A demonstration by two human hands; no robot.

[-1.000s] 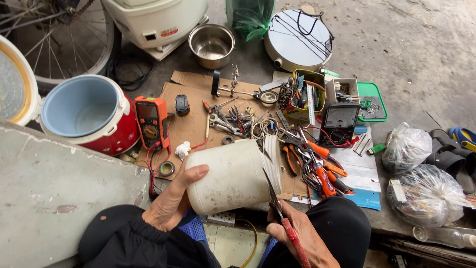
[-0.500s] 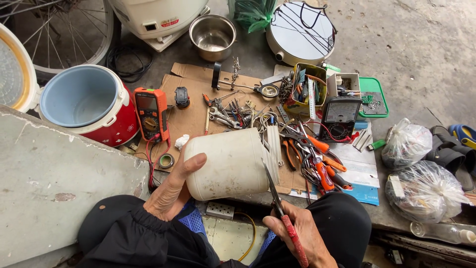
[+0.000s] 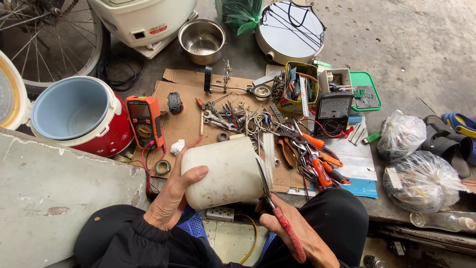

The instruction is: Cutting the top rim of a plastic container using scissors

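Concrete floor is buried in tools on flattened cardboard. Left hand is gripping a white plastic jug lying sideways over the knees, while right hand is closing red-handled scissors into its edge.

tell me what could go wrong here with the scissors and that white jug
1. The left hand grips the jug close to the cut line; if the scissors in the right hand slip, the blades may nick the thumb.
2. The jug lies on its side over the knees, held by one hand only, so it may roll while being cut.
3. A freshly cut plastic edge could scratch fingers.
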